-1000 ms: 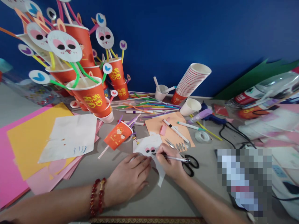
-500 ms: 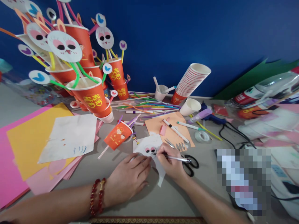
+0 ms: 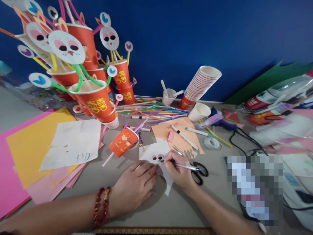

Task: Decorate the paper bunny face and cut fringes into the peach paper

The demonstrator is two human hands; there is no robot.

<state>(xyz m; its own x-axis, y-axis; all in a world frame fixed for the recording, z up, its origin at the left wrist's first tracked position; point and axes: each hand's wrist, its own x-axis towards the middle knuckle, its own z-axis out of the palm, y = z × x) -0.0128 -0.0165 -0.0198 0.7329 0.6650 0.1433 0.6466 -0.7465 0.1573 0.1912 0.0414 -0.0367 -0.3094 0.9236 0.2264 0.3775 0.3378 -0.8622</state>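
My left hand (image 3: 137, 186) lies flat on the table with its fingers stretched out, the fingertips on the lower left of a white paper (image 3: 153, 148). On that paper is a drawn face with pink and black eyes (image 3: 157, 157). My right hand (image 3: 179, 173) is closed round a pen (image 3: 189, 167), its tip at the face just below the eyes. Black-handled scissors (image 3: 203, 169) lie by my right hand, partly hidden behind it. To the upper left, an orange paper cup (image 3: 124, 142) with purple pipe cleaners lies tilted.
Orange cups with rabbit faces (image 3: 67, 47) stand at the left, above coloured paper sheets (image 3: 17, 147). A cup stack (image 3: 201, 85), pipe cleaners (image 3: 156, 111), markers (image 3: 184, 137), tape (image 3: 211, 143) and a glue gun (image 3: 225, 124) are farther back. A blurred-out object (image 3: 254, 191) lies at right.
Both hands and the pen stay almost in the same place. The view has shifted only slightly.
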